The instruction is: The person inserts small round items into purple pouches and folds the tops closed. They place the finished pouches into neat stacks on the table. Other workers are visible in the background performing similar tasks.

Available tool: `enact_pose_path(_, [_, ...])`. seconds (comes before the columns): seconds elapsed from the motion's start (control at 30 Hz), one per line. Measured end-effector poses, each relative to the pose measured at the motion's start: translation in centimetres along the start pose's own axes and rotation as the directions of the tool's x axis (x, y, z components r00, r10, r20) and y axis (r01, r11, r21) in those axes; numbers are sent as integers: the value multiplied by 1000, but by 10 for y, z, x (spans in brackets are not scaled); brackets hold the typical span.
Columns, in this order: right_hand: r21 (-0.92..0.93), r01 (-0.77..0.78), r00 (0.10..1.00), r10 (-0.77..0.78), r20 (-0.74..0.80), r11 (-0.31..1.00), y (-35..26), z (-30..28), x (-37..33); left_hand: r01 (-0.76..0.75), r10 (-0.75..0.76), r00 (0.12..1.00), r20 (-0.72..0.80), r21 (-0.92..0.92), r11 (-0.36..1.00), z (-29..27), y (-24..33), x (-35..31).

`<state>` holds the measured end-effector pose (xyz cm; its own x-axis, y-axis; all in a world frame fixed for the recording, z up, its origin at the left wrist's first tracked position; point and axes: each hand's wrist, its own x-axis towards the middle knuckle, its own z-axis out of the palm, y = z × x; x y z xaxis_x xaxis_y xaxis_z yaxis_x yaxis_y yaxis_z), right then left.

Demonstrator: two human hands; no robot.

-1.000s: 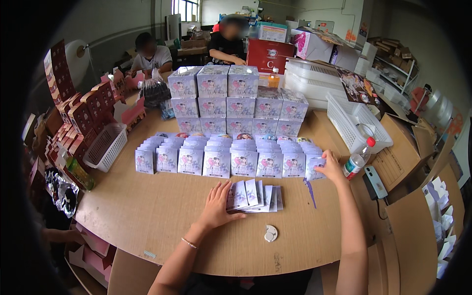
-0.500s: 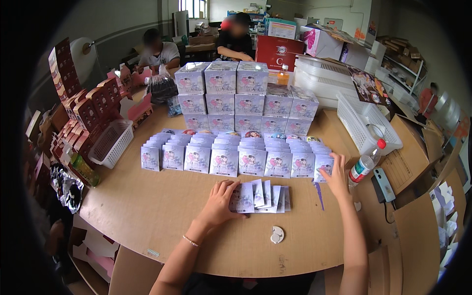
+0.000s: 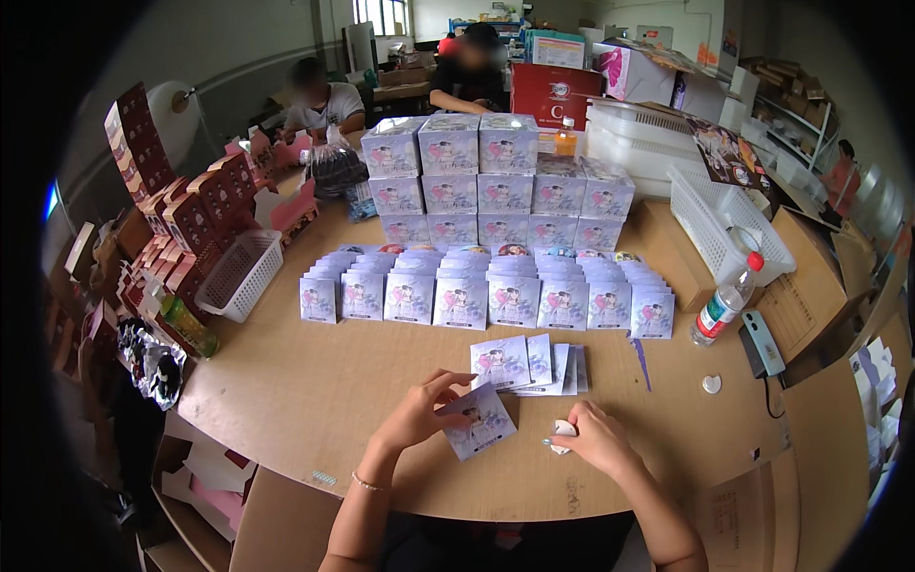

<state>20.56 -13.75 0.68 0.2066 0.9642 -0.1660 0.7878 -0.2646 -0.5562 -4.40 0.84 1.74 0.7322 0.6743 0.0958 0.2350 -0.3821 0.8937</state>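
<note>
Head view: your left hand [image 3: 419,412] pinches a lilac packet [image 3: 484,429] by its left side, at the near middle of the table [image 3: 276,400]. Your right hand [image 3: 602,440] pinches a white disc [image 3: 562,431], right of that packet. Overlapping packets [image 3: 500,360] lie just beyond, left of a purple strip [image 3: 641,364].

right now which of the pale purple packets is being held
The packet in the left hand, in front of the fanned pile; the others sit in that pile or the rows beyond.
</note>
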Motion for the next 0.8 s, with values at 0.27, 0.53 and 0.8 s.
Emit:
enact_pose_path(0.27, [515,-58,998,41,46,855,-12,-4,-10,-169,162,984,69,119,978,-19,64,-6])
enact_pose_path(0.53, [807,234,968,-50,-247,542,4,18,-29,-374,325,927,185,408,833,41,65,-19])
enact_pose_path(0.8, [709,384,923,-237,-301,592,-28,33,-42,-275,356,934,23,680,680,37,58,-45])
